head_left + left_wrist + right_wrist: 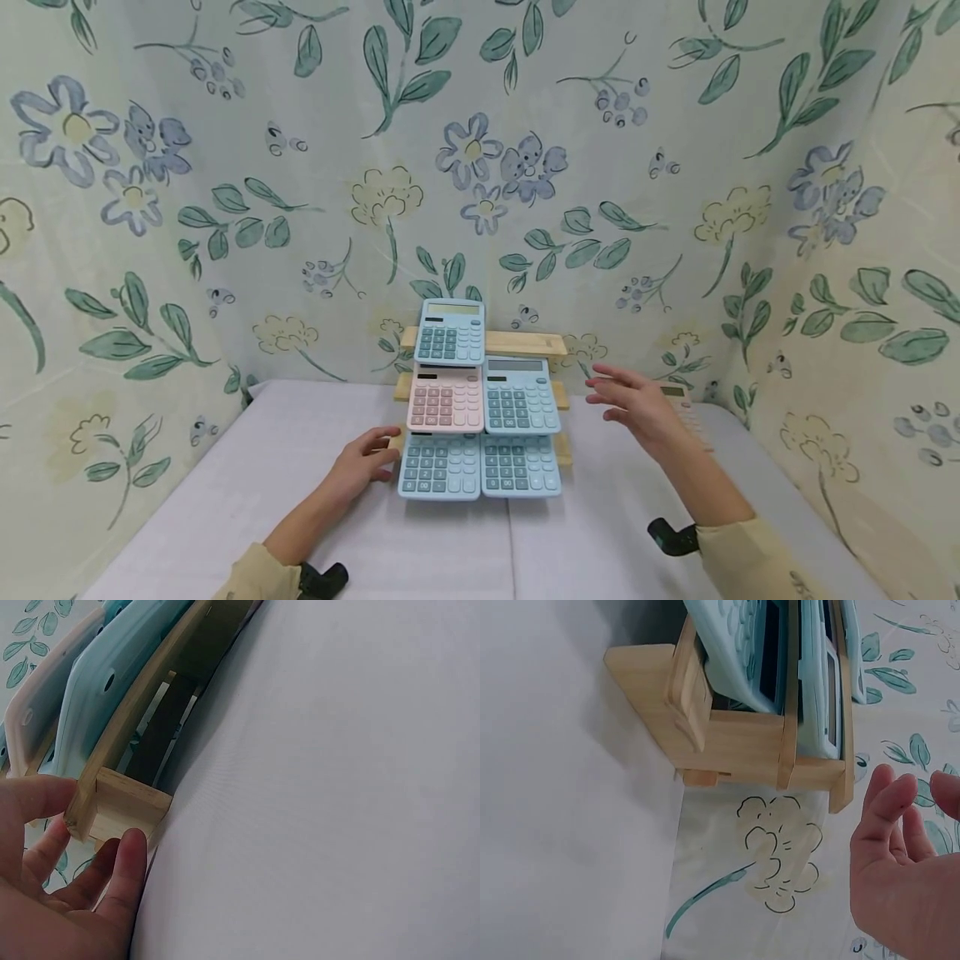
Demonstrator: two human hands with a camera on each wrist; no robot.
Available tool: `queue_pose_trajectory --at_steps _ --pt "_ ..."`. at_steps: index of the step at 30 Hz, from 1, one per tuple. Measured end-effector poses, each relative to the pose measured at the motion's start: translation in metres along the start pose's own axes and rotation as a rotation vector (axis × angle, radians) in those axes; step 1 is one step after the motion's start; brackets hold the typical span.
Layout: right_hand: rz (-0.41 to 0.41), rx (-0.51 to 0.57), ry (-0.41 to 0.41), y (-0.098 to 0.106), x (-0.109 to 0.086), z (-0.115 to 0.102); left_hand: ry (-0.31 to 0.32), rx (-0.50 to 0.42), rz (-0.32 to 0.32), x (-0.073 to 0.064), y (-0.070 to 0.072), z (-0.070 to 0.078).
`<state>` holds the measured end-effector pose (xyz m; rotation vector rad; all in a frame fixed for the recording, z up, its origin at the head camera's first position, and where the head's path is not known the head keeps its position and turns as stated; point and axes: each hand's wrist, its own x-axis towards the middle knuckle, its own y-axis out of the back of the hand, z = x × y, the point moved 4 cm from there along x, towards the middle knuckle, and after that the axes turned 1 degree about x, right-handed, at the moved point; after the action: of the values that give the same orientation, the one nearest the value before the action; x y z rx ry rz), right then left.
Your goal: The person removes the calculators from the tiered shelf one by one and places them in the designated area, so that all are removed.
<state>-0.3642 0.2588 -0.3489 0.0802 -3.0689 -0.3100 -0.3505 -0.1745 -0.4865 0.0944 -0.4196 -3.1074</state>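
A light wooden tiered rack (525, 342) holds several calculators. On its top tier, at the left, stands a blue calculator (450, 333). The middle tier carries a pink calculator (446, 400) beside a blue calculator (521, 397); two blue calculators, one at the left (439, 468) and one at the right (521, 468), fill the lowest tier. My left hand (358, 465) holds the rack's lower left end, fingers around the wooden corner (127, 802). To the right of the rack, my right hand (637, 408) hovers with loosely bent fingers and nothing in it.
Behind my right hand, a pink calculator (686, 412) lies on the white-covered table (450, 550), partly hidden by the forearm. A curtain (465, 250) with printed leaves and flowers hangs close behind the rack and along both sides.
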Motion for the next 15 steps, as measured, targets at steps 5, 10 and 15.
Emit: queue_pose_trajectory --at_steps 5,10,15 --pt "-0.023 0.030 -0.006 -0.017 0.004 -0.007 0.006 -0.004 0.002 0.000 0.000 -0.001" --pt "-0.037 0.047 -0.010 -0.033 0.006 -0.014 0.003 -0.002 -0.002 0.001 0.000 -0.001" --pt "-0.066 0.068 -0.002 -0.051 0.011 -0.020 -0.012 0.005 -0.005 0.000 0.000 -0.001"
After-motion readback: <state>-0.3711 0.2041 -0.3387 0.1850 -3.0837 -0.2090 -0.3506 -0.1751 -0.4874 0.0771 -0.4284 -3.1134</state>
